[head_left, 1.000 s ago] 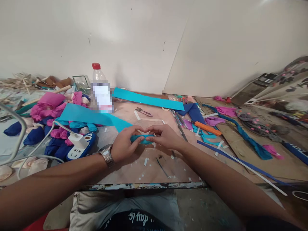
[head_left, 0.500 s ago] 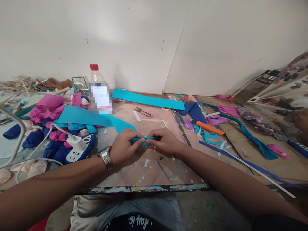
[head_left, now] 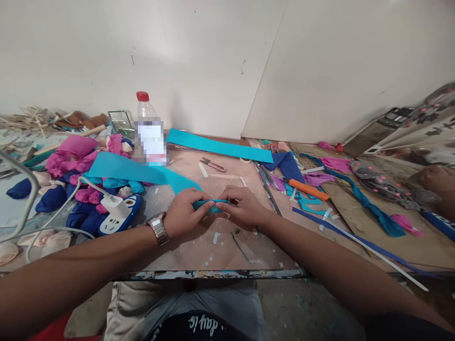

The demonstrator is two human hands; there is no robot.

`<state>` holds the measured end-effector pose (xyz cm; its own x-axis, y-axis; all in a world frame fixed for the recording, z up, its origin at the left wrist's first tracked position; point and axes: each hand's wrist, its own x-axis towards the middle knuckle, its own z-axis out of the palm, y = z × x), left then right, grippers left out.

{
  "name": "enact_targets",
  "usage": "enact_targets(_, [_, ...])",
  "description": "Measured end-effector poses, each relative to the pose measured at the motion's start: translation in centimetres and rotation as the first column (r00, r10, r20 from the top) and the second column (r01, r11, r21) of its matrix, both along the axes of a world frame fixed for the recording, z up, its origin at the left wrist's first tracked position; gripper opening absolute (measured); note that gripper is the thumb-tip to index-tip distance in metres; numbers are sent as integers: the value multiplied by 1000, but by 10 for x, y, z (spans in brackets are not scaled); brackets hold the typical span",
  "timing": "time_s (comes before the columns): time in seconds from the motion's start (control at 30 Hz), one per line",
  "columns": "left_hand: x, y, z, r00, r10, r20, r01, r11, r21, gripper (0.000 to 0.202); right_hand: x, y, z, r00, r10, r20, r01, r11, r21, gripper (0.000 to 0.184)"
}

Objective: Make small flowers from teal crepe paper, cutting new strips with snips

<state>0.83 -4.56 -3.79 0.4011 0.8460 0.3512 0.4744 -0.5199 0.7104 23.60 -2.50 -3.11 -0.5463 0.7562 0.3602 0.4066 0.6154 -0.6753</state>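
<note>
A long turquoise fabric ribbon [head_left: 131,171] runs from the pile at the left down into my hands over the table's middle. My left hand [head_left: 186,210], with a metal watch on the wrist, pinches a folded part of it between thumb and fingers. Right beside it, my right hand [head_left: 243,206] grips the ribbon's other portion, thumb tips close together. Fingers hide much of the fold. Beyond the hands lie small pink thread snips [head_left: 213,164] and a second flat turquoise strip [head_left: 220,148].
At the left are bunched pink and blue fabric pieces [head_left: 71,151], a power strip [head_left: 121,218] with a white charger, and a red-capped bottle [head_left: 145,106]. Rightward lie an orange utility knife [head_left: 307,189], fabric scraps, a white stick [head_left: 384,255] and a twisted teal strip [head_left: 373,203].
Both hands keep hold of the ribbon in nearly the same place, with the thumbs shifted slightly along the fold. The camera view has moved a little.
</note>
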Motion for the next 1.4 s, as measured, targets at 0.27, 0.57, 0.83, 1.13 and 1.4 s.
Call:
enact_targets(0.27, [-1, -1, -2, 1000, -13, -5, 13, 1000, 13, 22, -2, -2, 0, 998, -23, -50, 25, 999, 34, 38])
enact_targets(0.57, [0, -3, 0, 998, -32, -54, 34, 999, 37, 28, -1, -1, 0, 1000, -14, -17, 16, 998, 68, 29])
enact_targets(0.83, [1, -2, -1, 999, -22, -41, 22, 1000, 6, 26, -2, -2, 2, 1000, -11, -19, 13, 995, 96, 28])
enact_targets(1.13, [-1, -3, 2, 999, -29, -22, 29, 999, -28, 26, -1, -1, -2, 999, -37, -39, 40, 996, 74, 30])
enact_targets(1.4, [0, -5, 3, 997, -21, -77, 25, 999, 44, 25, -3, -5, 2, 999, 0, -41, 4, 995, 103, 23])
